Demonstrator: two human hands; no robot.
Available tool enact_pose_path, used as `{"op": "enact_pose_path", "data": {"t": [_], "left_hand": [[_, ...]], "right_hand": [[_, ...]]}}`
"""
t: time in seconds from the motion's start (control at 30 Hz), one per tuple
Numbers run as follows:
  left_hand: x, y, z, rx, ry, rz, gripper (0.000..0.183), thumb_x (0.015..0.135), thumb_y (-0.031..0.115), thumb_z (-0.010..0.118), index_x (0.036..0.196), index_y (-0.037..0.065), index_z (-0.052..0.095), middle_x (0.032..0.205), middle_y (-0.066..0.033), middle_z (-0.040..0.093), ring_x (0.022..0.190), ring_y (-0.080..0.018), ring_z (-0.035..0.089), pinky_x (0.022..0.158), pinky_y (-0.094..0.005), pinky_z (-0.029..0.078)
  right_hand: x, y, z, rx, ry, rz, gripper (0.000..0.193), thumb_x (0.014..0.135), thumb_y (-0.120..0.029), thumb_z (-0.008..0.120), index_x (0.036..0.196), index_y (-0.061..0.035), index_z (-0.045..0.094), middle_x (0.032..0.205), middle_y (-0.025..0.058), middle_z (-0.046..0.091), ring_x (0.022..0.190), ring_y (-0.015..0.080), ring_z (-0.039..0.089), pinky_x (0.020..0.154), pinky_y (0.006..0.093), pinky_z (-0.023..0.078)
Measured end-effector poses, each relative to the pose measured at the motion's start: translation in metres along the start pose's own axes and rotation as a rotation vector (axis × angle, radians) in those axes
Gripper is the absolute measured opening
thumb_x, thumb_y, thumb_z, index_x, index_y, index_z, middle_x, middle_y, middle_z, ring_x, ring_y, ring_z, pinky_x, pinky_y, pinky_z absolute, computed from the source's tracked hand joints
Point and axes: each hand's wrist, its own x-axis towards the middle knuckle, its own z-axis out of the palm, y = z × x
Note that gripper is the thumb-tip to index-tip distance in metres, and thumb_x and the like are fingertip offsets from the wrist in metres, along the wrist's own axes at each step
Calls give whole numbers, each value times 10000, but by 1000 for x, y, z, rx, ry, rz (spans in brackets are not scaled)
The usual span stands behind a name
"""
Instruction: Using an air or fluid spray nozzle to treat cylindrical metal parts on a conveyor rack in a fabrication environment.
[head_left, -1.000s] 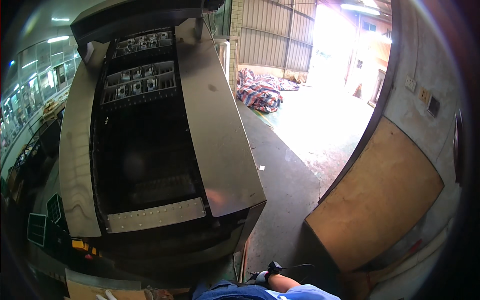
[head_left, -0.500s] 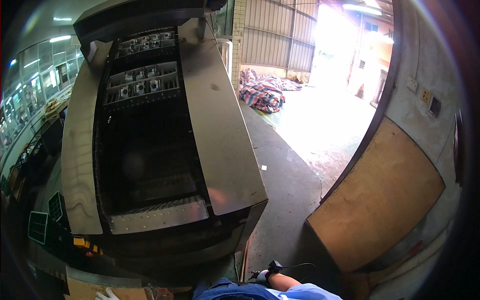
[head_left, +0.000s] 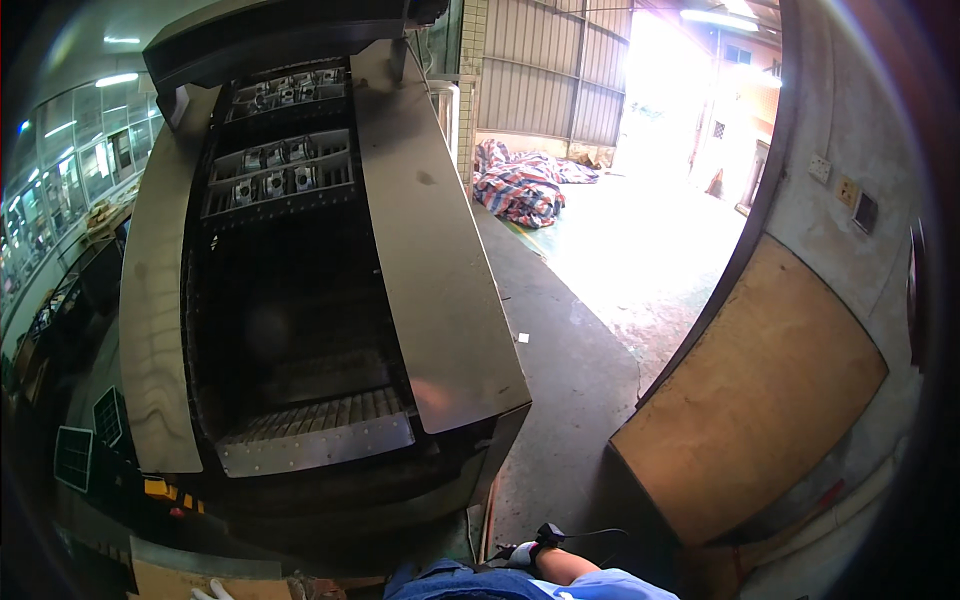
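My left hand [head_left: 212, 591], in a white glove, shows at the lower edge over brown cardboard [head_left: 160, 581]. Only its fingers are in the picture; they look apart, with nothing seen in them. Close to my body on the right is my right hand [head_left: 517, 554], partly in white, with a black device [head_left: 549, 535] strapped at the wrist. Its fingers are too small and dark to read. In front stands a large metal conveyor machine [head_left: 450, 300]. Silvery metal parts [head_left: 275, 185] sit in rows on its far carriers, and a slatted carrier [head_left: 315, 447] lies at the near end.
Dark crates [head_left: 75, 457] stand on the floor at the left, near a yellow object [head_left: 160, 489]. A wooden board [head_left: 760, 390] leans against the right wall. Striped tarpaulin [head_left: 520, 190] is heaped near the bright doorway, and a small white scrap [head_left: 523, 338] lies on the floor.
The carriers have shifted slightly toward me, and more slats show on the nearest one. My left hand sits a little lower in the picture. My right hand has barely moved.
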Motion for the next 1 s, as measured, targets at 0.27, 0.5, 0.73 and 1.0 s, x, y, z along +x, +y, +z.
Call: {"op": "enact_pose_path", "data": {"t": [0.27, 0.5, 0.73, 1.0], "left_hand": [[9, -7, 22, -38, 52, -25, 913, 915, 779, 344, 1473, 64, 446, 1440, -275, 466, 1338, -445, 436, 1118, -591, 304], [13, -12, 23, -16, 57, -13, 898, 922, 773, 332, 1462, 66, 456, 1453, -284, 453, 1349, -459, 421, 1120, -596, 300], [8, -12, 17, 3, 67, -7, 908, 927, 780, 290, 1472, 70, 444, 1455, -283, 453, 1353, -466, 414, 1125, -604, 288], [13, -16, 23, 34, 105, 1, 902, 919, 789, 295, 1455, 85, 472, 1395, -260, 502, 1307, -454, 449, 1096, -613, 303]], "right_hand": [[-15, -6, -4, 71, 6, -1, 631, 826, -439, 753, 1384, -184, 606, 1357, 58, 621, 1172, 198, 584, 960, 395, 468], [-18, -7, -3, 72, 38, -35, 631, 825, -466, 761, 1375, -190, 619, 1356, 43, 622, 1175, 197, 581, 962, 393, 464], [27, 16, -14, 67, -125, 134, 658, 826, -479, 766, 1398, -195, 606, 1362, 35, 623, 1179, 192, 585, 977, 381, 456], [30, 24, -8, -58, 31, -46, 529, 839, -403, 765, 1296, -154, 675, 1206, 37, 694, 1046, 176, 622, 902, 378, 483]]}}
